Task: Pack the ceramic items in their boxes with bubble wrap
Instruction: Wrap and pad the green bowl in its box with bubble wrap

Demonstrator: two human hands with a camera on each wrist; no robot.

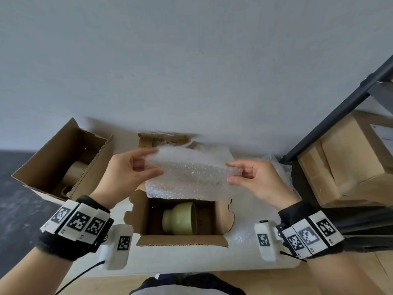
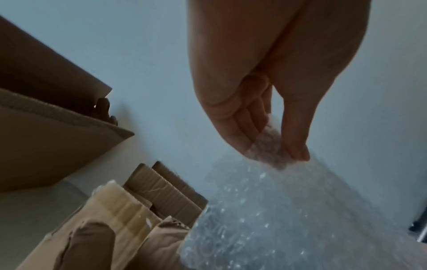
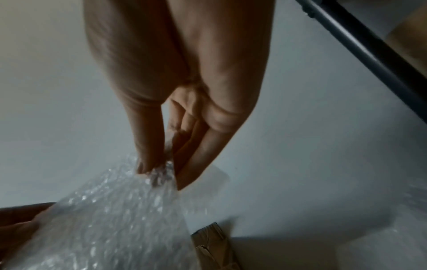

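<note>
Holding bubble wrap (image 1: 187, 175) pinched by left hand (image 1: 125, 173) & right hand (image 1: 255, 179); lower evenly over cup (image 1: 180, 218) in box (image 1: 182, 241), w/o bunching.

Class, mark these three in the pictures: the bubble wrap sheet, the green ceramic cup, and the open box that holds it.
bubble wrap sheet (image 1: 191, 173): head view, middle of the sheet between the hands.
green ceramic cup (image 1: 180, 218): head view, its side wall.
open box (image 1: 182, 241): head view, its near flap.

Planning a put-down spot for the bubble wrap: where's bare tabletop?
Free: the white table's near strip, between the open cardboard box holding the green ceramic pot and the table edge. Crowded: left, a tilted cardboard box; right, loose bubble wrap.
</note>
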